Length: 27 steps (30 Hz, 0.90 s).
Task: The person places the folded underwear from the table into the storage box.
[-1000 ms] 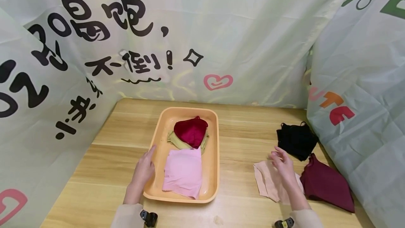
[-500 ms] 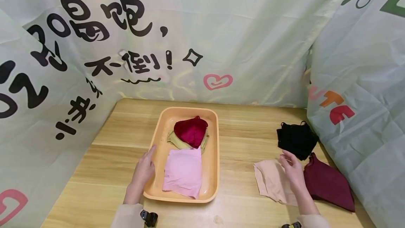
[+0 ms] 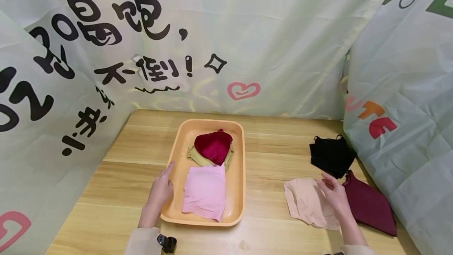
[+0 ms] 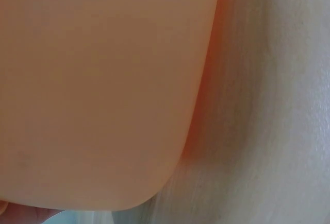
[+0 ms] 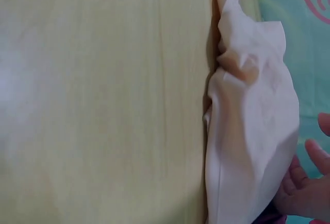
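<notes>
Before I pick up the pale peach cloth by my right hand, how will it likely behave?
The pale peach cloth will probably flop and sag, given its soft folds in the right wrist view. It looks thin, so likely light. Spread on the table, it should bunch or slide rather than roll.

Head view bright, evenly lit — wrist views dimmer and soft, the tray (image 4: 108,90) hazy, pale glare on the bench (image 5: 15,85) in the right wrist's.
</notes>
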Each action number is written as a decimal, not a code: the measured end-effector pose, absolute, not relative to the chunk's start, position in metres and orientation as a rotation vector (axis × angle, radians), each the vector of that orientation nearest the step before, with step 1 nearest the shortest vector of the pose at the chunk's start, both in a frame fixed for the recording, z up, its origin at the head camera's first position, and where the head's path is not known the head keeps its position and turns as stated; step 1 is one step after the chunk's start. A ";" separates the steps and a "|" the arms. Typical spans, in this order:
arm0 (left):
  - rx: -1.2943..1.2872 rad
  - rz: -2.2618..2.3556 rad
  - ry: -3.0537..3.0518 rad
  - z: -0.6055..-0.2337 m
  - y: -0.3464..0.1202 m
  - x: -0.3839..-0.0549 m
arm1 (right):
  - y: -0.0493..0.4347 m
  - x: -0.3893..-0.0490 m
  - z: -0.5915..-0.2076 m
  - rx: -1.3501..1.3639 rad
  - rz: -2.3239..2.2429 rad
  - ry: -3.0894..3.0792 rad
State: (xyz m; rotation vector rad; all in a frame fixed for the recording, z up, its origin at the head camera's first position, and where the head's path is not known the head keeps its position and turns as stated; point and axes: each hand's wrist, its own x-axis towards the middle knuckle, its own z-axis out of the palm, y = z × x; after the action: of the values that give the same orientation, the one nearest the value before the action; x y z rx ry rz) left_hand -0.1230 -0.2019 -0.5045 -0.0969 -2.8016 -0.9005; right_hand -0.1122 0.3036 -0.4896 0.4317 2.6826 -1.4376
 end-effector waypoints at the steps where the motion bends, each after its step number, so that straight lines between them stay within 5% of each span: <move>1: -0.098 -0.898 -2.803 -0.504 -0.202 -0.123 | 0.305 -0.111 -0.489 0.424 -1.409 2.661; 27: -0.086 -0.907 -2.807 -0.506 -0.201 -0.124 | 0.310 -0.109 -0.487 0.224 -1.045 2.526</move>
State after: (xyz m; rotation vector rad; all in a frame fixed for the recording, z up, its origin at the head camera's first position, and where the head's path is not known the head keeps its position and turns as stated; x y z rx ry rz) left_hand -0.1238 -0.2015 -0.5059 -0.0861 -2.8075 -0.9068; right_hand -0.1089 0.3105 -0.4872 0.2241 2.5264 -1.0447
